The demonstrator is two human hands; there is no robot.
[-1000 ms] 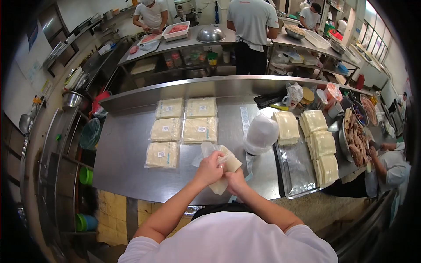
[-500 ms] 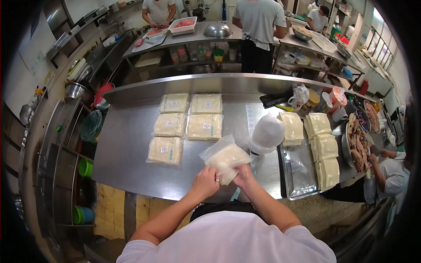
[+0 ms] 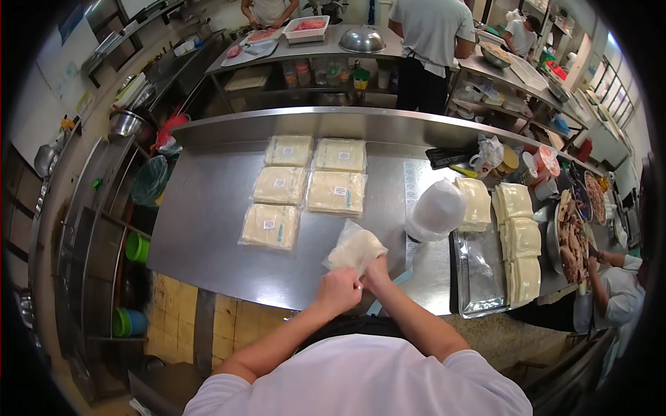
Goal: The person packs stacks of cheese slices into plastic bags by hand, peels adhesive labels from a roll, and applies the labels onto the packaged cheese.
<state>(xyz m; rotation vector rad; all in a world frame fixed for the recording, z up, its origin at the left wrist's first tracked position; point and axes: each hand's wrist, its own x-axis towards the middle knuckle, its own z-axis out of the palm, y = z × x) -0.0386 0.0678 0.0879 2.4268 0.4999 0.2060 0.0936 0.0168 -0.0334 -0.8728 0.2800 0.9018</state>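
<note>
Near the front edge of the steel table, my left hand [image 3: 340, 288] and my right hand [image 3: 377, 273] are closed on the near end of a clear plastic bag [image 3: 356, 248] with pale flat sheets inside. The bag's far end points away from me. Several sealed, labelled packs [image 3: 270, 225] of pale sheets lie in two columns beyond and to the left of my hands. To the right stands a roll of clear bags [image 3: 437, 209], beside a printed label strip [image 3: 411, 187]. My fingertips are partly hidden by each other.
A metal tray [image 3: 479, 272] at the right bears stacks of pale sheets [image 3: 523, 239]. Past it are a bowl of meat [image 3: 571, 243] and a co-worker's arm [image 3: 598, 281]. Cups and containers [image 3: 511, 159] line the back right. Other people work at the far counter.
The bag has turned and its sheets now sit deeper inside. My hands have come closer together at its near end. The camera view has shifted, so the table's contents appear farther right.
</note>
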